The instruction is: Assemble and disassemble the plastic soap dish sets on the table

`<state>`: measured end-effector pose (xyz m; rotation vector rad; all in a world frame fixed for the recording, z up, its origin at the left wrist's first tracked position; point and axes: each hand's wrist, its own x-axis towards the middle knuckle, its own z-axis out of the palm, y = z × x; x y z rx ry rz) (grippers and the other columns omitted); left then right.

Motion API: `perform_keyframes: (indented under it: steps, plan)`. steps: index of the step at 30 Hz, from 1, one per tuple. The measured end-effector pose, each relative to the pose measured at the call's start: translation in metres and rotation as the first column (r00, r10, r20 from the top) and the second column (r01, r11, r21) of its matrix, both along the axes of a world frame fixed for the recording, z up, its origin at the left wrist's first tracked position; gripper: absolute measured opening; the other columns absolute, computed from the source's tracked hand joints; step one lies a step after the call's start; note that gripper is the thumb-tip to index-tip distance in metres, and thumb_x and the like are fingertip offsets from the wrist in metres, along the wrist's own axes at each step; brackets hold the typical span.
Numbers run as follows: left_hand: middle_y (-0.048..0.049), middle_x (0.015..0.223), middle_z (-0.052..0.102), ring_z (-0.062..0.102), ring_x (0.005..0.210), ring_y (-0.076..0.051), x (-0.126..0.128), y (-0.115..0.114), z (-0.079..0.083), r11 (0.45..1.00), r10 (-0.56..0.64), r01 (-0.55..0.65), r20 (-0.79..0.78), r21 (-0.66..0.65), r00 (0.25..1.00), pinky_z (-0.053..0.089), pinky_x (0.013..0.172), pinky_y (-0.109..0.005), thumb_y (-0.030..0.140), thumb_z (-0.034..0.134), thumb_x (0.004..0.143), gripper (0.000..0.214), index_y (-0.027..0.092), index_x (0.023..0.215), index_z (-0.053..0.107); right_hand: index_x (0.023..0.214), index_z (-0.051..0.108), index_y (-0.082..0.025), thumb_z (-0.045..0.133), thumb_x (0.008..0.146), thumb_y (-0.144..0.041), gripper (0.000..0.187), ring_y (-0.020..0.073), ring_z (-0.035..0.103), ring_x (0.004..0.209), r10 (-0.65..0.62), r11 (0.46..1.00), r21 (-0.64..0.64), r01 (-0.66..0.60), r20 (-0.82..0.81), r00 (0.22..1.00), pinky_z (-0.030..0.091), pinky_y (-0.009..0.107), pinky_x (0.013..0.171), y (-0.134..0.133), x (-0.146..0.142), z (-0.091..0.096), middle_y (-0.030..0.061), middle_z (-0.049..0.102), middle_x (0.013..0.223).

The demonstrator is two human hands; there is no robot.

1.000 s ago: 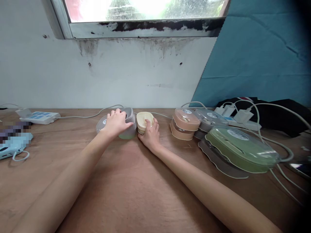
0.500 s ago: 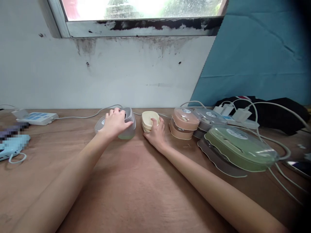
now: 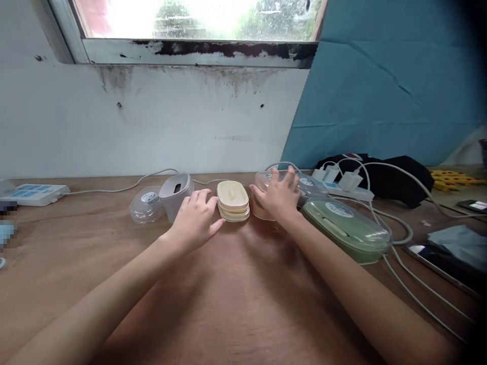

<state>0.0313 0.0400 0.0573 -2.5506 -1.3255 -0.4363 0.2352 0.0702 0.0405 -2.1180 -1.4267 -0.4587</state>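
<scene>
My left hand (image 3: 196,220) hovers with parted fingers, holding nothing, between a frosted grey container (image 3: 173,195) and a small stack of pale yellow trays or lids (image 3: 233,195). The container has a dark slot at its top and is partly covered by the hand. A clear lid (image 3: 146,210) with a round label lies left of it. My right hand (image 3: 280,195) has its fingers spread over a peach box (image 3: 261,210) with a clear lid. Whether it touches the lid, I cannot tell. A grey lidded box (image 3: 312,186) is just behind that hand.
A green box (image 3: 338,228) with a clear lid stands at right, beside white cables and a power strip (image 3: 353,192). Dark cloth (image 3: 399,175) lies behind them. Another power strip (image 3: 38,194) is at far left. A phone (image 3: 441,266) lies at the right edge.
My right hand has left the yellow stack and moved right over the peach box. My left hand has come off the frosted container, toward me and right. The view has turned right.
</scene>
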Motion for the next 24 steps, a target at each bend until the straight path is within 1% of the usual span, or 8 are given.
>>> perform_keyframes:
  steps: [3, 8, 12, 14, 16, 18, 21, 24]
  plan:
    - [-0.0161, 0.127, 0.047, 0.045, 0.115, -0.028, 0.001, 0.0, -0.003, 1.0, -0.003, 0.003, -0.003, -0.002, 1.0, 0.04, 0.091, -0.04, 0.035, 0.054, 0.082, 0.04, 0.013, 0.115, 0.053, 0.121, 0.041, -0.012, 0.059, 0.071, -0.051, 0.065, 0.0437, 0.039, 0.112, -0.047, 0.995, -0.089, 0.043, -0.048, 0.998, 0.039, 0.057, 0.076, 0.016, 0.013, 0.0, 0.027, 0.034, 0.127]
    - [-0.0167, 0.127, 0.047, 0.045, 0.115, -0.029, -0.001, 0.001, 0.002, 1.0, -0.003, 0.002, 0.029, 0.009, 1.0, 0.039, 0.094, -0.04, 0.033, 0.054, 0.082, 0.042, 0.011, 0.117, 0.052, 0.118, 0.046, -0.007, 0.059, 0.072, -0.04, 0.058, 0.0434, 0.041, 0.109, -0.051, 0.996, -0.073, 0.048, -0.047, 0.998, 0.038, 0.058, 0.077, 0.023, 0.011, -0.002, 0.0274, 0.037, 0.123]
    - [-0.0158, 0.125, 0.047, 0.045, 0.114, -0.028, -0.004, -0.001, 0.009, 0.999, -0.039, 0.037, 0.121, 0.024, 0.992, 0.039, 0.095, -0.04, 0.032, 0.055, 0.082, 0.04, 0.012, 0.115, 0.052, 0.125, 0.041, -0.005, 0.059, 0.071, -0.036, 0.064, 0.0432, 0.036, 0.114, 0.022, 1.0, 0.002, -0.022, -0.023, 0.999, 0.037, 0.057, 0.084, -0.008, 0.005, 0.014, 0.0259, 0.031, 0.129]
    - [-0.0148, 0.126, 0.047, 0.044, 0.116, -0.027, -0.007, -0.003, 0.015, 0.991, -0.134, 0.127, 0.199, 0.047, 0.971, 0.037, 0.096, -0.04, 0.033, 0.056, 0.082, 0.042, 0.014, 0.118, 0.049, 0.127, 0.041, -0.006, 0.059, 0.07, -0.036, 0.067, 0.0409, 0.033, 0.118, 0.176, 0.978, 0.106, -0.18, 0.045, 0.983, 0.036, 0.054, 0.09, -0.036, 0.0, 0.018, 0.0234, 0.028, 0.132]
    - [-0.0144, 0.13, 0.043, 0.039, 0.121, -0.027, -0.009, -0.006, 0.021, 0.959, -0.282, 0.277, 0.269, 0.056, 0.921, 0.034, 0.099, -0.041, 0.038, 0.058, 0.08, 0.05, 0.016, 0.123, 0.044, 0.13, 0.038, -0.013, 0.057, 0.072, -0.036, 0.065, 0.0362, 0.034, 0.121, 0.463, 0.853, 0.205, -0.48, 0.127, 0.877, 0.037, 0.051, 0.094, -0.068, -0.005, 0.016, 0.0184, 0.026, 0.134]
    - [-0.0146, 0.135, 0.039, 0.033, 0.126, -0.028, -0.011, -0.009, 0.023, 0.886, -0.437, 0.463, 0.285, -0.025, 0.853, 0.032, 0.101, -0.042, 0.045, 0.062, 0.075, 0.068, 0.017, 0.131, 0.035, 0.133, 0.034, -0.024, 0.058, 0.071, -0.032, 0.067, 0.0326, 0.032, 0.125, 0.734, 0.658, 0.142, -0.74, 0.103, 0.672, 0.045, 0.045, 0.091, -0.095, -0.009, 0.005, 0.0119, 0.022, 0.137]
    - [-0.0149, 0.134, 0.04, 0.037, 0.124, -0.03, -0.012, -0.01, 0.015, 0.701, -0.583, 0.616, 0.21, -0.358, 0.785, 0.038, 0.095, -0.039, 0.051, 0.07, 0.063, 0.099, 0.017, 0.14, 0.017, 0.136, 0.024, -0.033, 0.059, 0.069, -0.023, 0.076, 0.0309, 0.03, 0.128, 0.901, 0.429, -0.048, -0.902, -0.039, 0.431, 0.043, 0.043, 0.097, -0.115, -0.01, -0.023, 0.0065, 0.015, 0.141]
    - [-0.0165, 0.126, 0.047, 0.048, 0.113, -0.032, -0.011, -0.008, 0.0, 0.644, -0.558, 0.49, 0.079, -0.588, 0.826, 0.045, 0.083, -0.037, 0.053, 0.069, 0.059, 0.113, 0.016, 0.143, 0.004, 0.136, 0.021, -0.032, 0.061, 0.068, -0.022, 0.08, 0.0305, 0.03, 0.129, 0.906, 0.371, -0.112, -0.922, -0.175, 0.385, 0.041, 0.045, 0.099, -0.113, -0.004, -0.048, 0.0091, 0.016, 0.139]
